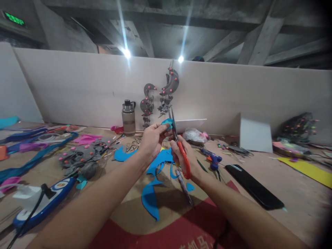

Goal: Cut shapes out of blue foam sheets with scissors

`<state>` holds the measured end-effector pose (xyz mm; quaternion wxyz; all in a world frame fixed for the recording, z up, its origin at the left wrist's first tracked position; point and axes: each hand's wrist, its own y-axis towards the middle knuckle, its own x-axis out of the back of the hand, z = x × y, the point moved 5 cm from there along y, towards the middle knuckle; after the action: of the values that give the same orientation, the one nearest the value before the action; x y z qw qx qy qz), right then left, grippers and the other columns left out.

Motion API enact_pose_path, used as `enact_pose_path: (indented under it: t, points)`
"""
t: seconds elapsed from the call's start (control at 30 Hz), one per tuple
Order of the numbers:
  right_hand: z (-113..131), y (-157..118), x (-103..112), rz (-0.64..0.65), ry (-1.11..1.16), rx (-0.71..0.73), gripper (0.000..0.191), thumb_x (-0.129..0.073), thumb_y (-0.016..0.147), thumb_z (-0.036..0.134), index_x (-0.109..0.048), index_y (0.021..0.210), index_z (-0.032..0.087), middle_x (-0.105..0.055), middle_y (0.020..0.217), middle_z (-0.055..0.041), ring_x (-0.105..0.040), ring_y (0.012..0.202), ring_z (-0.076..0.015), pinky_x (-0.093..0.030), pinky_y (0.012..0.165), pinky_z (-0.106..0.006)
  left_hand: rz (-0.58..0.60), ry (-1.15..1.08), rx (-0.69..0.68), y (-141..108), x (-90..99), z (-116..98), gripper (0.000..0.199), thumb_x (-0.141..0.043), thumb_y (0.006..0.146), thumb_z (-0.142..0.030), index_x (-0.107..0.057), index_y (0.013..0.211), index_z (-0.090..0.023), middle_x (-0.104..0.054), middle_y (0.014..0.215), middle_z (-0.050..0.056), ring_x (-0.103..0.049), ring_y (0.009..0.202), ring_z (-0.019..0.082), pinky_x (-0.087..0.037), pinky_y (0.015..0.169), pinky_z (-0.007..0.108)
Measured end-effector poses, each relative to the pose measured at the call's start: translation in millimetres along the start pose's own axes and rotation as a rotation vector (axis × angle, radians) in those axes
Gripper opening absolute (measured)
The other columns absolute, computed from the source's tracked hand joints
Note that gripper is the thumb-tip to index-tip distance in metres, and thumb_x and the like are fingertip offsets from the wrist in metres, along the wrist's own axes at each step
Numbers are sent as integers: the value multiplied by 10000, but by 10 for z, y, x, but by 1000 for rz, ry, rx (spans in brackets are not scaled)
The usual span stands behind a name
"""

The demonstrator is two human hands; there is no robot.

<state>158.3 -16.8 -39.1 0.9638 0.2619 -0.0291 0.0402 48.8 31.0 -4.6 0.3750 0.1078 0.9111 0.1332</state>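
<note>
My left hand (153,138) pinches a small blue felt piece (167,123) in front of me, above the table. In my right hand (185,152) are scissors with red handles (184,160); their blades point up and stand slightly apart, right beside the felt piece. I cannot tell whether the blades touch it. Below my hands lie blue felt offcuts (150,200) with curved cut edges. A small blue felt heart (190,187) rests to the right of them, next to a pen (185,190).
A water bottle (129,119) stands by the white partition (77,86), where grey moon-shaped hangings (169,83) are hung. To the right are a blue glue gun (214,159), a black phone (254,186) and yellow felt (308,171). Grey felt pieces (80,155) and a blue-white power strip (49,200) lie left.
</note>
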Motion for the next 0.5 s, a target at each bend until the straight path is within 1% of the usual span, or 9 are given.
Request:
enact_pose_path:
  t: [0.13,0.23,0.5]
  points:
    - [-44,3,10,19,1,-44,348,-598,891,536,-436,862,229,-390,608,71,-359,500,-88,-305,448,-216,0,4,-1,12,13,12,105,-729,676,-96,-626,660,-105,-599,604,9,-517,530,82,-418,529,212]
    - [-65,1,12,21,1,-55,340,-597,896,527,-437,865,228,-406,630,64,-373,518,-87,-302,453,-211,0,-2,0,13,17,17,144,-739,668,-100,-599,637,-119,-589,595,3,-521,531,81,-415,532,209]
    - [-49,4,6,19,23,-64,353,-605,886,525,-410,844,234,-357,609,76,-326,496,-83,-283,449,-214,14,-15,6,-2,-3,19,172,-740,656,-97,-575,614,-128,-577,577,-3,-516,520,82,-417,533,216]
